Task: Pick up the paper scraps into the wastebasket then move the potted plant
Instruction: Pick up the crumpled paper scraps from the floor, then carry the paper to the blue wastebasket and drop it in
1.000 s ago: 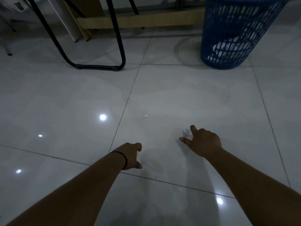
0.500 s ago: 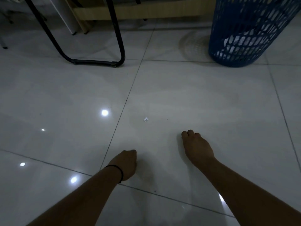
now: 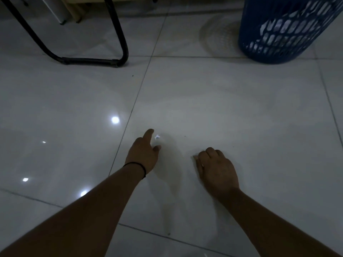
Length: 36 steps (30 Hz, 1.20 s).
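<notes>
A tiny white paper scrap [image 3: 157, 137] lies on the glossy grey tile floor [image 3: 232, 108]. My left hand [image 3: 143, 153] hovers right at it, with forefinger and thumb spread on either side of the scrap. A black band circles that wrist. To the right, my right hand [image 3: 217, 167] rests low over the floor with its fingers curled shut; the scrap it closed on earlier is hidden inside. The blue mesh wastebasket [image 3: 289, 34] stands at the far right, with white paper showing through its holes. No potted plant is in view.
A black tubular metal frame [image 3: 118, 58] stands on the floor at the far left. Behind it are a white leg [image 3: 59, 15] and a wooden leg [image 3: 75, 13]. Bright light spots reflect off the tiles at the left.
My right hand closed over the scrap it was pinching and drew back. My left hand moved forward from a fist and opened finger and thumb at the small scrap. The view tilted down.
</notes>
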Available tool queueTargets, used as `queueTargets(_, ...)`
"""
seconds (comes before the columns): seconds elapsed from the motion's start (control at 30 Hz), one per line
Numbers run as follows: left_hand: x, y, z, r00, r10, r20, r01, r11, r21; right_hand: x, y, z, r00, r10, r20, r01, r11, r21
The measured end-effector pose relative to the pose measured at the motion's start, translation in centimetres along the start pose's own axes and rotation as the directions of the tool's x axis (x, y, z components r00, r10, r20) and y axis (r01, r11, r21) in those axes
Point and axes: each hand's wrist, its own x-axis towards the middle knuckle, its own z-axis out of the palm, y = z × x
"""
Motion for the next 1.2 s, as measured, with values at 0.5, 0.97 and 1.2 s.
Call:
queueTargets(0.5, -2.5, -0.7, -2.9, 1.0, 0.02, -0.007, -0.021, 0.997, -0.072, -0.3, -0.5, -0.9, 0.998, 0.016, 0.064, -0.019, 0.999, 0.042)
queueTargets(0.97, -13.8, -8.2, -15.9, 0.994, 0.078, -0.071, -0.094, 0.961, -0.259, -5.9, -7.2, -12.2, 0.933, 0.153, 0.327, -0.176, 0.984, 0.041)
queueTargets(1.2, -19.2, -11.8, -20.6, 0.982, 0.129, -0.137, -0.173, 0.903, -0.393, -7.4, -14.0, -18.3, 0.933, 0.253, 0.255, -0.305, 0.933, 0.191)
